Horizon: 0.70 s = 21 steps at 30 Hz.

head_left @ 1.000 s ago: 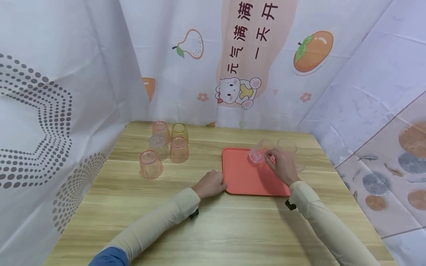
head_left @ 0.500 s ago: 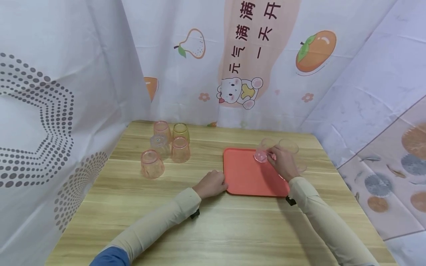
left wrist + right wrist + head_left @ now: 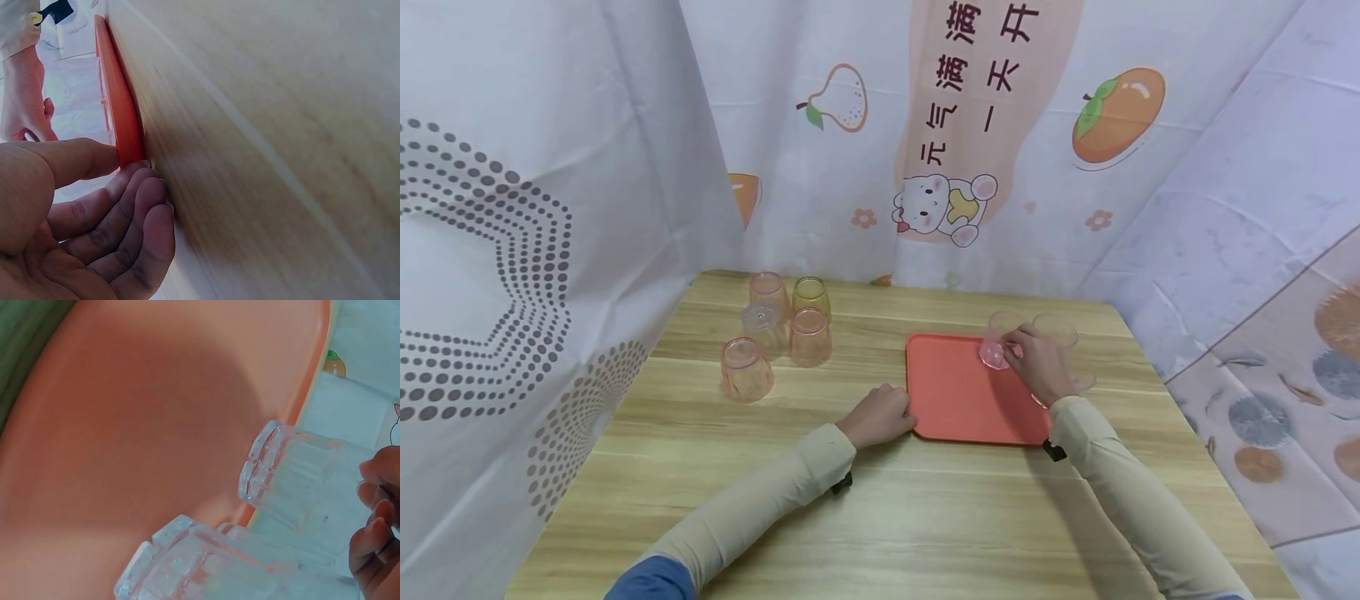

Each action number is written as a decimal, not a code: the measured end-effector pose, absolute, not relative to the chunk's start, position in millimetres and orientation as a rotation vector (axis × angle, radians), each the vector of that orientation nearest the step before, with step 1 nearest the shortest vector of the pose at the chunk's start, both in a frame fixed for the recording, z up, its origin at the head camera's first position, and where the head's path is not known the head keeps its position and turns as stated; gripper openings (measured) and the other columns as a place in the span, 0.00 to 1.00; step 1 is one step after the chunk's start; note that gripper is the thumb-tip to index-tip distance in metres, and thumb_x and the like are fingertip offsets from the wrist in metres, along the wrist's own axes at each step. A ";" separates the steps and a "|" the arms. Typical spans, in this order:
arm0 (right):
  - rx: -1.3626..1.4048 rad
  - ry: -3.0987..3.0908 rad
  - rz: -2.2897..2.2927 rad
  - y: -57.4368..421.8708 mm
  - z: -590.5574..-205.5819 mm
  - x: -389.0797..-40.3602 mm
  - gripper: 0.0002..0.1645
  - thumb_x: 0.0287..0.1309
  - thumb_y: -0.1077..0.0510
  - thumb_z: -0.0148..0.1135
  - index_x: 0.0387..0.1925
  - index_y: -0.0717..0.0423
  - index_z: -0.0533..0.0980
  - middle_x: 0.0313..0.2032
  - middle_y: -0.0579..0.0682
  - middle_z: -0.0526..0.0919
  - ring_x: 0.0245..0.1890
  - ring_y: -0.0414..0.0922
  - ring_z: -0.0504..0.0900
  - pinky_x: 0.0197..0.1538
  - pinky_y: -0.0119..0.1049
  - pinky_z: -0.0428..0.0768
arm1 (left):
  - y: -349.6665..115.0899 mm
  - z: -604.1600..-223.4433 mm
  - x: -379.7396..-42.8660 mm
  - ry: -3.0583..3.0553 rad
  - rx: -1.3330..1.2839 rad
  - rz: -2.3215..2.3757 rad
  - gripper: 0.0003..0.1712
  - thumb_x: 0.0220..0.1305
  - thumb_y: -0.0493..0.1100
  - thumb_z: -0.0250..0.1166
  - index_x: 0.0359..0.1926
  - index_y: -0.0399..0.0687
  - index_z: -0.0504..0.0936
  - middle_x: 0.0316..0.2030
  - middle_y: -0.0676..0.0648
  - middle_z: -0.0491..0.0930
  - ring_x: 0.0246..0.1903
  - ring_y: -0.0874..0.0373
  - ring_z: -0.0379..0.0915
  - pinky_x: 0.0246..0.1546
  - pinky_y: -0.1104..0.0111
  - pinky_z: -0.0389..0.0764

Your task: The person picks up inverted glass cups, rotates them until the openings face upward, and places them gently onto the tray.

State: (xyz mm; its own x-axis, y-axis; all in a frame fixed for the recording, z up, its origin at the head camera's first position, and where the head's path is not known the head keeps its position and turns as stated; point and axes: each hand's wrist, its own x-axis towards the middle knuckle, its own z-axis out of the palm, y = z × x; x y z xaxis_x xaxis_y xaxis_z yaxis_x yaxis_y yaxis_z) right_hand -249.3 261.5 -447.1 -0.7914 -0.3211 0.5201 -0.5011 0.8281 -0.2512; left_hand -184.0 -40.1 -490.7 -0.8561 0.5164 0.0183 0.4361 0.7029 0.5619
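Here's my right hand (image 3: 1036,362) by the tray's far edge, fingers curled in what reads as a pinch high on a clear cup (image 3: 995,354); that cup looks upright on the tray (image 3: 955,392), right of its middle; my left hand (image 3: 877,417) grips the tray's near left corner between thumb and fingers. The cup should feel fairly light, rigid and slick; glass or hard plastic, I can't tell, so I'd treat it as breakable; I'd hold it thumb against fingers on the wall. The tray looks thin and stiff, likely to skid on this desk (image 3: 880,517); its raised lip is the natural handle. Good look at the cup now: colourless, faceted sides, chunky scalloped base picking up the tray's orange-red; 2 more clear cups (image 3: 194,569) crowd the tray's right end; 5 tumblers (image 3: 747,379), mostly tinted, stand well left of the tray.
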 end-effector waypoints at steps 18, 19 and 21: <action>0.559 -2.510 0.604 257.4 -447.0 -240.3 0.10 0.57 0.65 0.73 0.42 0.58 0.85 0.40 0.55 0.82 0.23 0.45 0.76 0.28 0.41 0.75 | -41.4 -493.0 -184.2 2.753 0.779 0.872 0.27 0.69 0.39 0.64 0.13 0.52 0.65 0.11 0.59 0.56 0.12 0.67 0.52 0.14 0.74 0.58; 0.572 -2.503 0.603 256.8 -447.4 -239.0 0.10 0.57 0.65 0.73 0.42 0.58 0.85 0.40 0.55 0.82 0.23 0.44 0.76 0.27 0.40 0.74 | -41.4 -492.7 -184.1 2.753 0.781 0.873 0.27 0.69 0.39 0.64 0.13 0.52 0.65 0.11 0.59 0.56 0.12 0.67 0.52 0.15 0.73 0.58; 0.587 -2.502 0.594 254.6 -447.7 -235.7 0.09 0.57 0.65 0.73 0.41 0.58 0.86 0.40 0.54 0.82 0.24 0.45 0.76 0.27 0.39 0.74 | -41.1 -492.3 -184.3 2.751 0.783 0.874 0.27 0.69 0.38 0.64 0.13 0.51 0.66 0.11 0.59 0.57 0.12 0.67 0.53 0.15 0.73 0.59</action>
State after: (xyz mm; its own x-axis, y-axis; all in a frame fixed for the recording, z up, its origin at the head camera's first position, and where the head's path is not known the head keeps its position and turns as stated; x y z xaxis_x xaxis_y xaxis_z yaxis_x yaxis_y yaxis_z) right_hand -235.7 254.6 -447.7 -0.7829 -0.2869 0.5521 -0.5045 0.8120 -0.2934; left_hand -184.3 -41.1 -492.3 -0.8524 0.5227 0.0141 0.4351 0.6940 0.5736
